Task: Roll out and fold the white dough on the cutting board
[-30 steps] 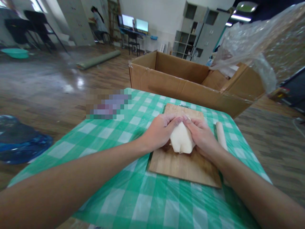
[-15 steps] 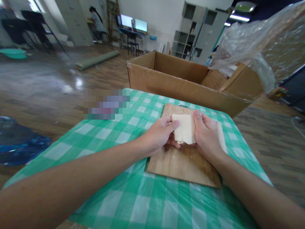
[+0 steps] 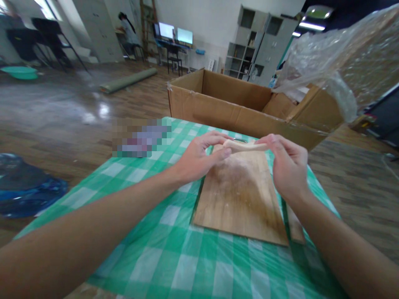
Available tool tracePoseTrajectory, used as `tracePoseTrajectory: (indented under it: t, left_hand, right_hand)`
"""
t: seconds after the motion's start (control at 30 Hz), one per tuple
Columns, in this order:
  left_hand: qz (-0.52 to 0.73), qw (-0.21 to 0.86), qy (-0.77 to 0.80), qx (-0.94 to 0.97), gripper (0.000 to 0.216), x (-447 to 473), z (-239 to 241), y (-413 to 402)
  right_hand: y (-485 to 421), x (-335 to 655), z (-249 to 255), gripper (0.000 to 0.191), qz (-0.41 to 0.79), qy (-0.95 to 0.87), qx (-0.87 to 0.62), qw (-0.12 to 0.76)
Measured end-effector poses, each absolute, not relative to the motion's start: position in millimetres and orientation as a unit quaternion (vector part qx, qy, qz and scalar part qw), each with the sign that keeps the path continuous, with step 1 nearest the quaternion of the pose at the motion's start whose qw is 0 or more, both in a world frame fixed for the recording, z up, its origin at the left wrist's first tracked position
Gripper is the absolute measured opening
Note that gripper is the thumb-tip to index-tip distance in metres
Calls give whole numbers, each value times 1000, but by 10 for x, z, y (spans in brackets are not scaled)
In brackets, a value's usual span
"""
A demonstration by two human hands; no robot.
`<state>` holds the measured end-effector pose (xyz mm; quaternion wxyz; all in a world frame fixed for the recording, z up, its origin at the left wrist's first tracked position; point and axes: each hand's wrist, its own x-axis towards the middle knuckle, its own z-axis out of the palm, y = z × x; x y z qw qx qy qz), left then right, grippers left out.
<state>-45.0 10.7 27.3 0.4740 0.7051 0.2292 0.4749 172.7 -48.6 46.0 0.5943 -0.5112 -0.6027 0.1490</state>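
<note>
A pale piece of dough (image 3: 246,146) is held up above the far part of a wooden cutting board (image 3: 240,203), seen almost edge-on as a thin, slightly sagging strip. My left hand (image 3: 204,153) pinches its left end between thumb and fingers. At the other end, my right hand (image 3: 288,164) grips it with fingertips and thumb. Dusty white flour marks the board under the dough. To the board's right, partly behind my right hand, lies a narrow wooden piece (image 3: 295,226). A bit of metal (image 3: 240,140) shows at the board's far edge.
A green-and-white checked cloth (image 3: 140,249) covers the table. Beyond it stands a large open cardboard box (image 3: 224,101) with plastic wrap (image 3: 330,62) at its right. A blurred-out item (image 3: 141,139) lies on the table's left edge. A person (image 3: 127,33) sits far back.
The dough has turned from showing its broad flat face to nearly edge-on and moved up, away from me. My hands have moved farther apart, uncovering more of the board.
</note>
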Motion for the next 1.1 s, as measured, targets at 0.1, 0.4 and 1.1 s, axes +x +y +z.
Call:
tracePoseTrajectory:
  t: [0.1, 0.4, 1.1]
  left_hand:
    - [466, 457, 164, 740, 40, -548, 295, 184]
    - [261, 252, 169, 916, 41, -467, 84, 138]
    - [175, 165, 176, 955, 75, -470, 30, 96]
  right_hand:
    - [-490, 1827, 584, 53, 162, -627, -465, 604]
    - [-442, 1922, 524, 30, 161, -780, -552, 249]
    - [-1228, 2827, 44, 43, 115, -598, -792, 51]
